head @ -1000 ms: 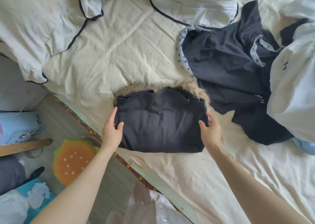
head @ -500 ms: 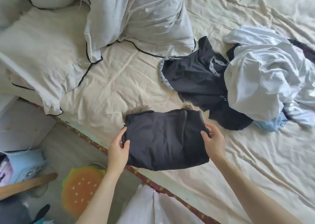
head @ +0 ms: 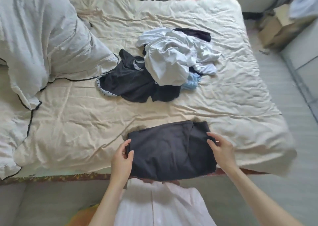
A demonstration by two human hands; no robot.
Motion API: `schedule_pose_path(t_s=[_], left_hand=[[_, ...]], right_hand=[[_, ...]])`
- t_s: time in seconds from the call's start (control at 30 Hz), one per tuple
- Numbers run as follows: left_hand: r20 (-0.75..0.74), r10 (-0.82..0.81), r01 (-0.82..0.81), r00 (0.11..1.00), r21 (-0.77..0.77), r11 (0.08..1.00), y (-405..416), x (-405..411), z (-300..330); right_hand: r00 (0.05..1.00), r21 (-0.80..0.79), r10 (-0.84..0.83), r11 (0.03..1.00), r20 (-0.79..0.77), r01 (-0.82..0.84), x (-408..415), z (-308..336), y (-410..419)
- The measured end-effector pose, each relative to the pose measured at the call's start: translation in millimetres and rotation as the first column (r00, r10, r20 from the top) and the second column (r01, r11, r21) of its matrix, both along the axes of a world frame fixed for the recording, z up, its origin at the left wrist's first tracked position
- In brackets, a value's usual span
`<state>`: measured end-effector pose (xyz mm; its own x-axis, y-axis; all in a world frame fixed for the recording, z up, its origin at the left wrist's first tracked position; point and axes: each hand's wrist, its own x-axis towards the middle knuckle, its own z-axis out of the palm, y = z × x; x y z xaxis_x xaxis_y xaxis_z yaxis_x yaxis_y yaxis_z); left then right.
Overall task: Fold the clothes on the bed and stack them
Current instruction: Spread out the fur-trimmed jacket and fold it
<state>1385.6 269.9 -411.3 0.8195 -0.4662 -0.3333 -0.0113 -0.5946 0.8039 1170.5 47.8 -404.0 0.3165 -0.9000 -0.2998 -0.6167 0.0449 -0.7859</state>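
Note:
A folded black garment (head: 170, 150) with a bit of fur trim at its far edge is held over the bed's near edge. My left hand (head: 121, 158) grips its left side, thumb on top. My right hand (head: 222, 151) holds its right side, fingers over the top. Farther back on the cream sheet (head: 86, 119) lies an unfolded dark garment (head: 130, 83) with star-print lining, and beside it a heap of white clothes (head: 172, 60) over a light blue knitted item (head: 191, 83).
A crumpled white duvet with black piping (head: 39, 41) covers the bed's left side. A cardboard box (head: 277, 28) sits on the floor at the far right. The bed's patterned edge (head: 60, 176) runs along the bottom. Grey floor lies to the right.
The folded black garment has been lifted and carried to the right along the bed's near edge in both hands. The view swung up and right, now showing the whole bed.

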Motion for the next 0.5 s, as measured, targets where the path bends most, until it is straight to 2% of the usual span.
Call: schedule_pose_path(t_s=[0.27, 0.4, 0.5], left_hand=[[-0.026, -0.313, 0.311, 0.949, -0.060, 0.949, -96, -111, 26], [-0.006, -0.406, 0.404, 0.914, -0.088, 0.911, -154, -180, 36], [0.013, -0.461, 0.459, 0.888, -0.102, 0.882, -201, -241, 39]], right_hand=[[0.934, -0.081, -0.358, 0.931, -0.011, 0.356, -162, 33, -9], [0.887, -0.138, -0.461, 0.879, -0.007, 0.456, -251, 43, -31], [0.855, -0.116, -0.518, 0.849, 0.006, 0.515, -319, 45, -57]])
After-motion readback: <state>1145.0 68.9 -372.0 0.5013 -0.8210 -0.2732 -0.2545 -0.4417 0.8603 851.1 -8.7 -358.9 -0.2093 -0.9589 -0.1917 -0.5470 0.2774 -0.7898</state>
